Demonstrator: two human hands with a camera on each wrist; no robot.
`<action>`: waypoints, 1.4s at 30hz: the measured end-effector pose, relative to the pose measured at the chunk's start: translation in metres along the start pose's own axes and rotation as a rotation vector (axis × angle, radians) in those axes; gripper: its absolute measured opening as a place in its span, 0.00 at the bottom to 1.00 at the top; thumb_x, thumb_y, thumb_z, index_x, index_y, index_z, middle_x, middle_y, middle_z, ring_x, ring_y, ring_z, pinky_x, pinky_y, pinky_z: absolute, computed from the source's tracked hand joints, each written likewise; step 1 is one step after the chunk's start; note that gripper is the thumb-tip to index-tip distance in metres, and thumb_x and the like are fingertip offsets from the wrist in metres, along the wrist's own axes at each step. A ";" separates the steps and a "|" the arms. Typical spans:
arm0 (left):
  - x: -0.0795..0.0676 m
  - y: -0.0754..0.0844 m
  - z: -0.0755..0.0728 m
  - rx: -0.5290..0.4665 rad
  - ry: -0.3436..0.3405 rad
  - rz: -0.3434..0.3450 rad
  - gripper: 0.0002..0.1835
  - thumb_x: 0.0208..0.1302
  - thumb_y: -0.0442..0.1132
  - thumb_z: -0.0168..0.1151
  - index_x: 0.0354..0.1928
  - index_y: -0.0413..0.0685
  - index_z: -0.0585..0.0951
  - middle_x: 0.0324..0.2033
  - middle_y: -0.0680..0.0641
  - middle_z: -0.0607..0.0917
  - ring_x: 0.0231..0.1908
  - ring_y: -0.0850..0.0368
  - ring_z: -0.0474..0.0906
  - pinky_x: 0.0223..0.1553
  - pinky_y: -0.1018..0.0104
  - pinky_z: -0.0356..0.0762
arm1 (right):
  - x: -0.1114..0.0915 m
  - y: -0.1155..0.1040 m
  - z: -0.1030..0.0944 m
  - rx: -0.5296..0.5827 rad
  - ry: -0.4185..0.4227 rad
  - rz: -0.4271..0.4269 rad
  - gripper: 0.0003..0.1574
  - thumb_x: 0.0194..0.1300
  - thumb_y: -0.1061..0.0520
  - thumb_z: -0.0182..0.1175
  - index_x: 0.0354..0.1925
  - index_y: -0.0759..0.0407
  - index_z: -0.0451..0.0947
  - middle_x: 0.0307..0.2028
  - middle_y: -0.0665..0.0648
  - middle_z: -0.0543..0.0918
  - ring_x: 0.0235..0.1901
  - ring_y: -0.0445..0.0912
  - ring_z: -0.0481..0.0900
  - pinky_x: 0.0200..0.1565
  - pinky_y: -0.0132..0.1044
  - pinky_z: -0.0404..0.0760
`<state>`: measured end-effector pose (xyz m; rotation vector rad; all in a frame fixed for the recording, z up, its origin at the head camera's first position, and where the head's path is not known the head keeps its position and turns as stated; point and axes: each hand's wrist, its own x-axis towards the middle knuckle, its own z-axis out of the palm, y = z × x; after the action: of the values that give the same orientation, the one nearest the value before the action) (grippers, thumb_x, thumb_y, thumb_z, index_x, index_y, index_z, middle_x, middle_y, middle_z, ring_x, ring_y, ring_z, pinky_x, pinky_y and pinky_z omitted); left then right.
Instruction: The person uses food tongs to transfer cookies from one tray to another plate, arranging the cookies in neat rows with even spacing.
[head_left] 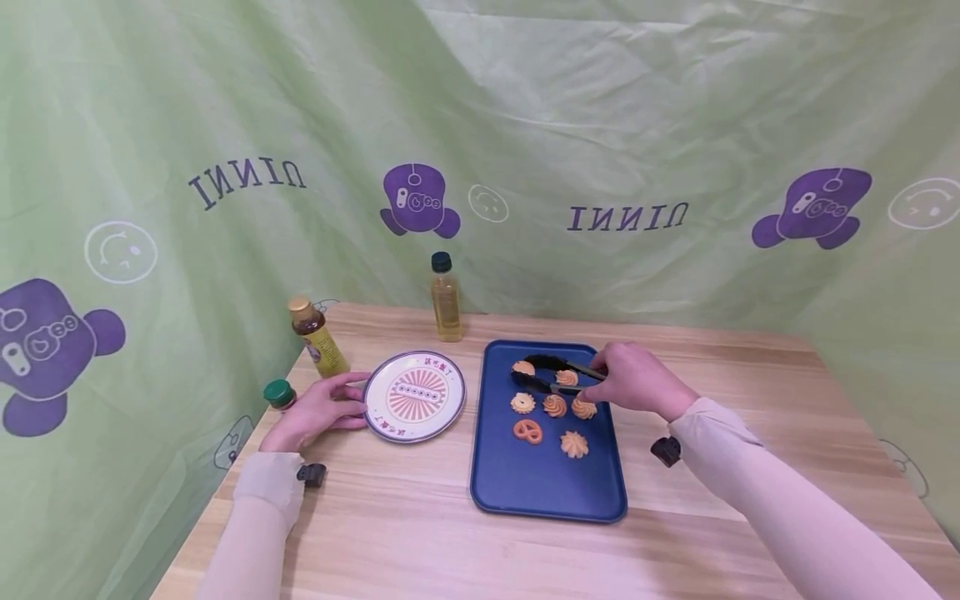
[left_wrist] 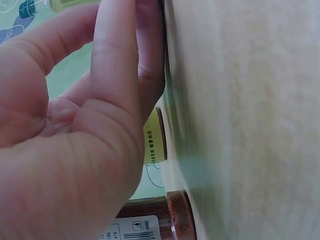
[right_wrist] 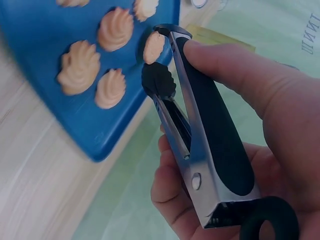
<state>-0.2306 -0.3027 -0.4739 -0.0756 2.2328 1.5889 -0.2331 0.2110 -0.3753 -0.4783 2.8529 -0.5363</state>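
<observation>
My right hand [head_left: 637, 379] grips black and silver tongs [right_wrist: 215, 125] over the far part of a blue tray [head_left: 547, 492]. The spread tong tips stand on either side of a round cookie [right_wrist: 154, 47]; whether they touch it I cannot tell. Several swirled cookies [head_left: 573, 444] and a pretzel [head_left: 528, 431] lie on the tray. At the left, my left hand [head_left: 322, 408] rests with its fingers against the left rim of a white patterned plate [head_left: 416, 396]. In the left wrist view those fingers look extended, their tips cut off by the frame.
Behind the left hand stands a gold-capped bottle [head_left: 318, 337], with a green-lidded jar [head_left: 280, 393] beside the wrist. An oil bottle [head_left: 446, 304] is at the table's back edge. A green printed curtain [head_left: 525, 125] hangs behind the wooden table [head_left: 390, 533].
</observation>
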 end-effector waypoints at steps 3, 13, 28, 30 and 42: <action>-0.003 0.000 -0.001 -0.004 0.008 0.004 0.40 0.79 0.28 0.66 0.87 0.40 0.62 0.65 0.29 0.78 0.46 0.55 0.93 0.53 0.60 0.98 | 0.006 -0.008 0.003 0.030 0.017 -0.038 0.18 0.64 0.47 0.82 0.31 0.59 0.89 0.19 0.46 0.72 0.19 0.41 0.67 0.27 0.34 0.68; 0.001 0.002 0.003 0.007 0.023 0.003 0.39 0.79 0.28 0.66 0.86 0.41 0.64 0.64 0.31 0.78 0.46 0.54 0.92 0.52 0.61 0.98 | 0.025 -0.036 0.017 0.075 0.030 -0.077 0.23 0.65 0.45 0.81 0.45 0.63 0.93 0.22 0.49 0.82 0.20 0.42 0.74 0.33 0.36 0.76; 0.000 0.002 0.002 -0.010 0.024 0.006 0.38 0.77 0.26 0.66 0.85 0.39 0.65 0.62 0.32 0.79 0.43 0.55 0.93 0.50 0.61 0.98 | 0.068 -0.115 0.065 0.126 0.030 -0.105 0.26 0.65 0.47 0.81 0.51 0.65 0.92 0.43 0.59 0.89 0.31 0.46 0.80 0.37 0.38 0.81; 0.001 0.001 0.003 -0.022 0.020 0.012 0.38 0.77 0.25 0.66 0.85 0.38 0.65 0.61 0.31 0.79 0.43 0.55 0.92 0.51 0.61 0.98 | 0.071 -0.121 0.070 0.115 0.043 -0.104 0.22 0.64 0.47 0.82 0.45 0.64 0.92 0.41 0.58 0.85 0.30 0.45 0.75 0.36 0.38 0.76; -0.002 0.000 0.003 -0.036 0.020 0.015 0.39 0.77 0.24 0.65 0.85 0.38 0.65 0.60 0.32 0.80 0.42 0.55 0.92 0.51 0.61 0.98 | 0.074 -0.126 0.079 0.140 0.042 -0.098 0.20 0.63 0.49 0.82 0.28 0.57 0.83 0.33 0.53 0.71 0.28 0.46 0.67 0.29 0.37 0.63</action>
<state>-0.2277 -0.2999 -0.4742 -0.0853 2.2244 1.6438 -0.2471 0.0493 -0.4095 -0.5910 2.8167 -0.7657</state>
